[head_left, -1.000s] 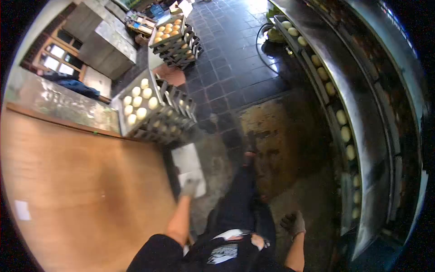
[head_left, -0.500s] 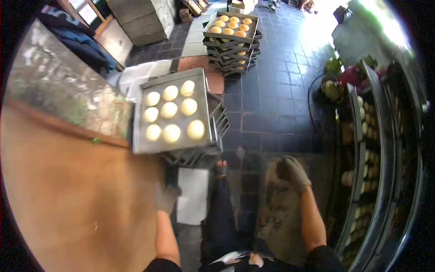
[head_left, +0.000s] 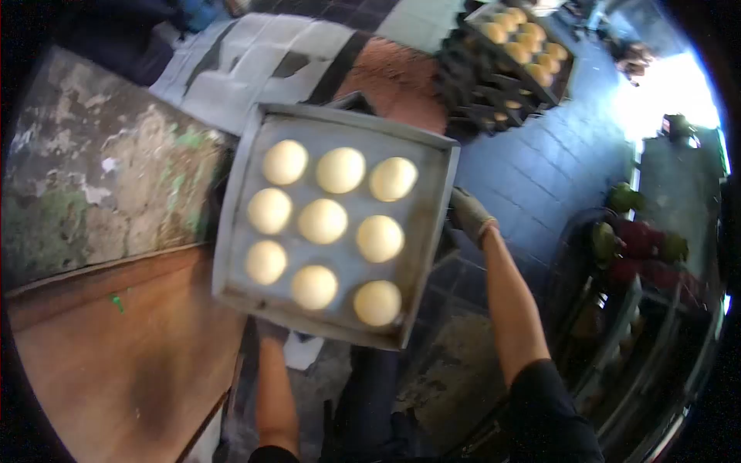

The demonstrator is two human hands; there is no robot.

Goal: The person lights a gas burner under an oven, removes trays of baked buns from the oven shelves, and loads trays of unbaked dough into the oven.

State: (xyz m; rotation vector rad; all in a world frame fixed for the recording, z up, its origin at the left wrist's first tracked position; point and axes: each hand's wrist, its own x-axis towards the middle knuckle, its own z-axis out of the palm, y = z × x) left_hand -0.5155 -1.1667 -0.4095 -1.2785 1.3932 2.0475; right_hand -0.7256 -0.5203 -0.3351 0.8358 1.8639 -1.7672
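Note:
A square metal baking tray (head_left: 332, 123) fills the middle of the view. Several pale round dough balls (head_left: 323, 221) sit in rows on it. My right hand (head_left: 471, 216), in a glove, is closed at the tray's right side, its fingertips partly behind the rim. My left hand (head_left: 270, 330) reaches beneath the tray's near left edge, so its fingers are hidden. Dark edges of something below, in shadow, show past the tray's right side.
At the back right, a stack of crisscrossed trays (head_left: 494, 92) carries golden buns (head_left: 532, 38). A brown panel (head_left: 123, 347) and a worn, peeling wall (head_left: 116, 170) stand on the left. Metal racking (head_left: 617, 370) runs along the right, near red and green items (head_left: 641, 239).
My hands have moved forward from open floor to the tray's edges. The tray now looks larger and nearer, turned slightly clockwise. The whole view has shifted and tilted.

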